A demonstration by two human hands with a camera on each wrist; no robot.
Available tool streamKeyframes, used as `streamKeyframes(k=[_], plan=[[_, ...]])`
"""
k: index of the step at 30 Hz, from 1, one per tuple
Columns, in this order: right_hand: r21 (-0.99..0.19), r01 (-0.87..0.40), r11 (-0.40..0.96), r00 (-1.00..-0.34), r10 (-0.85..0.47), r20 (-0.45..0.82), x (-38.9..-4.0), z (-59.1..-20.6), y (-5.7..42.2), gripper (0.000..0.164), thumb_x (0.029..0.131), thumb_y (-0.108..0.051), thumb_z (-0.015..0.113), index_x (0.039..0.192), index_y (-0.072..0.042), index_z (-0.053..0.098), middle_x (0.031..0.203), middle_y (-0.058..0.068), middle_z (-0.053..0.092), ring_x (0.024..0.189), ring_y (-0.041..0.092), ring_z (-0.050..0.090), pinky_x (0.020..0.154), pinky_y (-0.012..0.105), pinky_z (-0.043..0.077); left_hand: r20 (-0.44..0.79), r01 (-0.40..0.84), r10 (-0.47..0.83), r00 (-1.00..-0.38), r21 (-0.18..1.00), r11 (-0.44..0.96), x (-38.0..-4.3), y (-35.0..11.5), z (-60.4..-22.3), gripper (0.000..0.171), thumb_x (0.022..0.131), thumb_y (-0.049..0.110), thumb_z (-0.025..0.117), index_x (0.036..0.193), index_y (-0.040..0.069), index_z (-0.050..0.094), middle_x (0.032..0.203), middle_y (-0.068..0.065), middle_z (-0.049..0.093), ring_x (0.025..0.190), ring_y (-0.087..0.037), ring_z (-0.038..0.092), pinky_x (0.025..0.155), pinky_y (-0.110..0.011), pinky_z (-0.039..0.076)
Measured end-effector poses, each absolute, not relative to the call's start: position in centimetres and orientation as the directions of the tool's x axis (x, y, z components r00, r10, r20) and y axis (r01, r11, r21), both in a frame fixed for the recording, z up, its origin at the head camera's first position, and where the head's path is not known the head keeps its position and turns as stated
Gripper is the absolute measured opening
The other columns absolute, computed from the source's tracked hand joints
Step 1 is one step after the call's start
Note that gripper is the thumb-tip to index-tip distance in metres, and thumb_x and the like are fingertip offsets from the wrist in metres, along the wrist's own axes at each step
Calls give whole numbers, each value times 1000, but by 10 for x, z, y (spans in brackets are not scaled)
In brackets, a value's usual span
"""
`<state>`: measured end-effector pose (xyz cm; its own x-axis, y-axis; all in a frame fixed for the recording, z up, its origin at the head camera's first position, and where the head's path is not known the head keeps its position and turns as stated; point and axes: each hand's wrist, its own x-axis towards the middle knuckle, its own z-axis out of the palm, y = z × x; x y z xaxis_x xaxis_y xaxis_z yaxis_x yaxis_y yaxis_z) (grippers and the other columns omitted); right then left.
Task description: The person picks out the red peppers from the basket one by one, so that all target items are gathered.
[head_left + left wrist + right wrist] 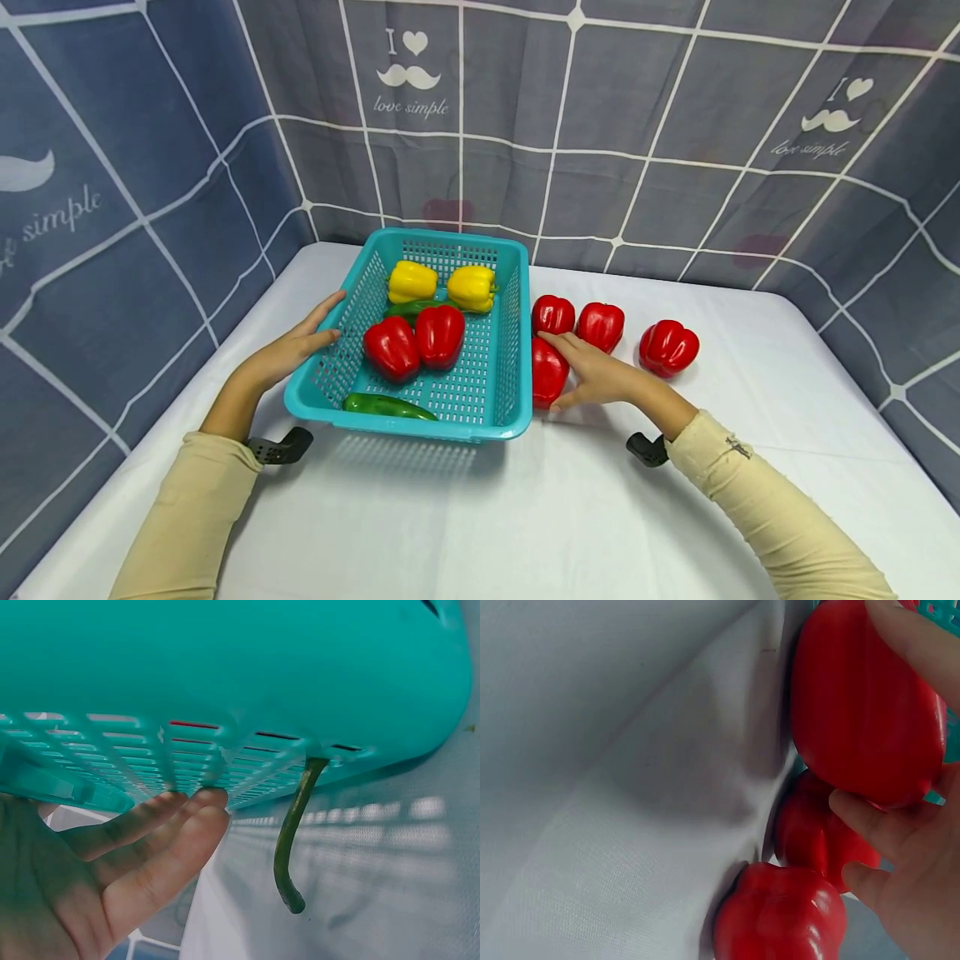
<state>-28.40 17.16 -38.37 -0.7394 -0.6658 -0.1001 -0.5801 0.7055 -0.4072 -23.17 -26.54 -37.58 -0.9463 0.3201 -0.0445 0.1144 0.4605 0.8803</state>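
My left hand [288, 354] lies along the left side of a turquoise plastic basket [408, 427]. In the left wrist view its extended fingers [169, 855] press against the slotted wall. A green stem [292, 840] pokes out through a slot. Inside the basket lie two yellow bell peppers [412, 282], two red bell peppers [441, 337] and green long peppers [386, 406]. By the basket's right wall, my right hand [600, 375] grips a red bell pepper [548, 375] between thumb and fingers. Its lower fingers sit close to another red bell pepper [817, 832].
Behind and right of my right hand stand more red bell peppers, a near one [601, 326] and one farther right [668, 348]. A white cloth [480, 533] covers the table. Grey checked curtains [510, 100] enclose the back and both sides.
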Motion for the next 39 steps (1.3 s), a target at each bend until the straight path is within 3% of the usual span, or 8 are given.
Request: streamKeyframes(k=[31,39], plan=[[-416,-591,691,-734,-675,-79,-284,-374,182,105,62,-39,81,144,-13,22,136,12,36,126,31,35,90,49,46,-42,115,316,-948,880,461,-231,-265,-374,64,95,20,33,147,23,-4,153,-14,-10,125,-50,27,84,-52,48],[-424,-618,662,-723,-690,-26,-288,-361,185,99,65,-34,80,143,-9,24,129,17,38,117,32,41,86,47,49,-43,113,317,-947,881,459,-231,-264,-374,64,96,21,33,147,24,-4,153,-14,-10,125,-49,28,84,-51,49]])
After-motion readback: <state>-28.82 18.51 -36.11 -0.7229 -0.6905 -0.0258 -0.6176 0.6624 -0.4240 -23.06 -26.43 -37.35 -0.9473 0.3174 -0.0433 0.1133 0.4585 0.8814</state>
